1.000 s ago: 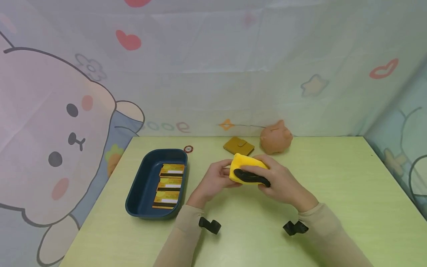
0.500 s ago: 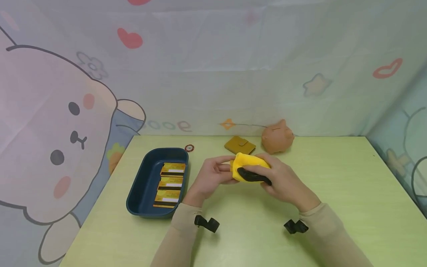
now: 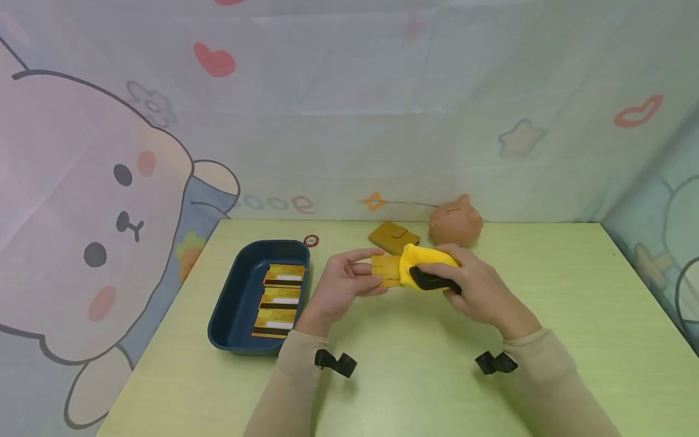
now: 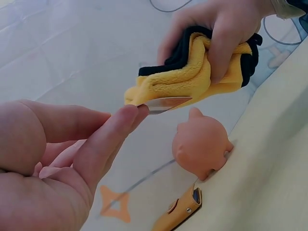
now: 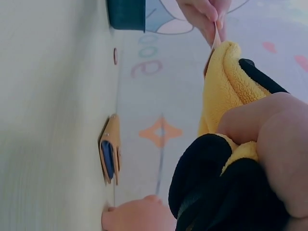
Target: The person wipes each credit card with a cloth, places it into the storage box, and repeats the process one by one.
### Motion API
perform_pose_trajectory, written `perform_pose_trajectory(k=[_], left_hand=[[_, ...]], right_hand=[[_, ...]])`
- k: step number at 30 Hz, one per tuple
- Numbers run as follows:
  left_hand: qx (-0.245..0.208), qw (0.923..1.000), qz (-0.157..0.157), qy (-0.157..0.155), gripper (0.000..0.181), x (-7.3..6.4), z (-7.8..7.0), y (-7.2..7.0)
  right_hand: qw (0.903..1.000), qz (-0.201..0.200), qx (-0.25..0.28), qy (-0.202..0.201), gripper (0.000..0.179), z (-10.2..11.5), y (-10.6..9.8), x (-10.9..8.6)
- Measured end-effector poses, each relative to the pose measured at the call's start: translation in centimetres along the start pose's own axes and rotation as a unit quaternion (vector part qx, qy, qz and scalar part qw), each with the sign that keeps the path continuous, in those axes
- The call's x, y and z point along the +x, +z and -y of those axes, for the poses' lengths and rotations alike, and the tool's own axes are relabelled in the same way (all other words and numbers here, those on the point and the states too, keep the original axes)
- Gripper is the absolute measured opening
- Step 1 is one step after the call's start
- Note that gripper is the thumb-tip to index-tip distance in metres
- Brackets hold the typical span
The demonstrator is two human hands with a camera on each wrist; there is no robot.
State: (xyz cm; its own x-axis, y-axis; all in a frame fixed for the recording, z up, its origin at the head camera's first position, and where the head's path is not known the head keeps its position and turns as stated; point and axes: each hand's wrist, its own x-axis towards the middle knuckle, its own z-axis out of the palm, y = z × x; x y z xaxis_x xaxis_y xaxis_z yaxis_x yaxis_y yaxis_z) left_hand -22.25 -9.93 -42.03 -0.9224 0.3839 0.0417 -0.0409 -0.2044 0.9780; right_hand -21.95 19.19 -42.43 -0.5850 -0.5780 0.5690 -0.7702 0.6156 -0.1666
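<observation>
A yellow card (image 3: 386,271) is pinched at its left edge by the left hand (image 3: 344,282). The right hand (image 3: 477,288) grips a folded yellow cloth with black edging (image 3: 423,258), whose left end lies against the card and covers its right part in the head view. Both are held above the table. In the left wrist view, the left fingertips (image 4: 129,113) hold the thin card (image 4: 168,102) just under the cloth (image 4: 178,82). The right wrist view shows the bunched cloth (image 5: 224,91) under the right hand's fingers, with the card's edge (image 5: 216,36) beyond it.
To the left stands a dark blue tray (image 3: 226,312) with three groups of yellow cards (image 3: 277,318) along its right side. A poker chip (image 3: 311,241) lies behind it. A mustard wallet (image 3: 390,233) and an orange piggy bank (image 3: 455,224) sit at the table's back edge.
The right hand and cloth have moved right, away from the left hand. More of the card, earlier mostly covered by the cloth, now shows between the hands.
</observation>
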Motion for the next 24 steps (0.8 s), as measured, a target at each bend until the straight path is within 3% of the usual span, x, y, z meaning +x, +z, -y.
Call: perform_pose_trajectory(k=[8, 14, 24], left_hand=[[-0.017, 0.9995, -0.024, 0.008, 0.052, -0.1, 0.0, -0.5], [-0.019, 0.9991, -0.038, -0.003, 0.052, 0.2, 0.7, -1.1], [0.048, 0.9950, -0.087, 0.008, 0.027, 0.3, 1.0, -1.0]], right_hand=[[0.9999, -0.014, -0.004, 0.000, 0.068, -1.1, -0.3, -0.4], [0.9998, -0.016, -0.011, 0.008, 0.073, -1.5, -0.4, -0.7], [0.9991, -0.022, 0.009, 0.034, 0.076, -1.1, -1.5, -0.3]])
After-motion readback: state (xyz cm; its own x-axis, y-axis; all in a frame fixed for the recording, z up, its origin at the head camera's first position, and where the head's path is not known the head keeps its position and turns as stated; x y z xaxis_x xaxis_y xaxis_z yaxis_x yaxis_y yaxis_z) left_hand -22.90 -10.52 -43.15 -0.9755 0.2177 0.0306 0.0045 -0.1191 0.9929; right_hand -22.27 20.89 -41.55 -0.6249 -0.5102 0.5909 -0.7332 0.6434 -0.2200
